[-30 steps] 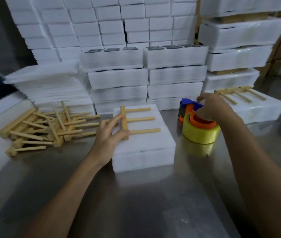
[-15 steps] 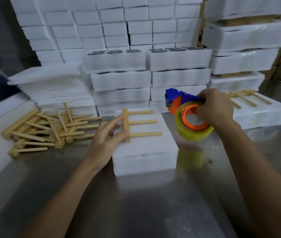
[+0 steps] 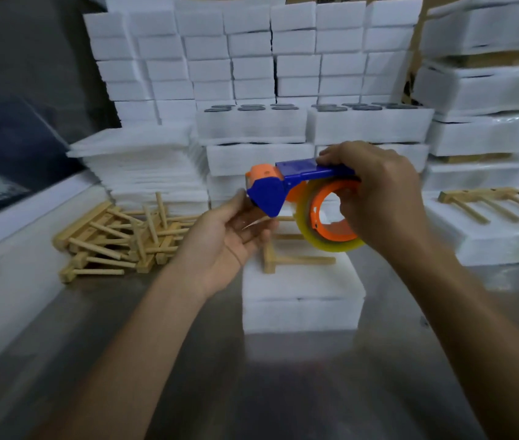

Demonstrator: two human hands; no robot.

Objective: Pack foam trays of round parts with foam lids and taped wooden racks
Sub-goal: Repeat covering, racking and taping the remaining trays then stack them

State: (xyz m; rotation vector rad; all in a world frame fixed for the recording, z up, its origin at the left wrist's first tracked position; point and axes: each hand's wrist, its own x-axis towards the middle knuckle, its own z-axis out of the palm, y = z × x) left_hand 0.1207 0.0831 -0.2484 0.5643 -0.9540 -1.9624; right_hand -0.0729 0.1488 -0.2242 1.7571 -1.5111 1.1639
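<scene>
- My right hand (image 3: 385,198) has its grip curled around the tape dispenser (image 3: 286,182), fingers through the orange core of the yellowish tape roll (image 3: 331,217); half a second ago I held it lower and farther right, and now it is raised in front of me, over the foam pack.
- My left hand (image 3: 229,236) has come off the wooden rack (image 3: 286,258) it was steadying; its fingers, loosely bent, now meet the blue nose of the dispenser, and I cannot tell whether they pinch the tape end.
- The rack lies on the lidded foam tray (image 3: 302,296) on the metal surface (image 3: 252,392), just below both hands, partly hidden by them.
- To the left, a loose pile of wooden racks (image 3: 118,236) lies on the surface, in front of a stack of foam lids (image 3: 137,166).
- To the right sits another foam pack (image 3: 493,239) with a rack on top.
- Behind stand stacked foam trays (image 3: 312,128), the top ones showing dark round parts (image 3: 366,107).
</scene>
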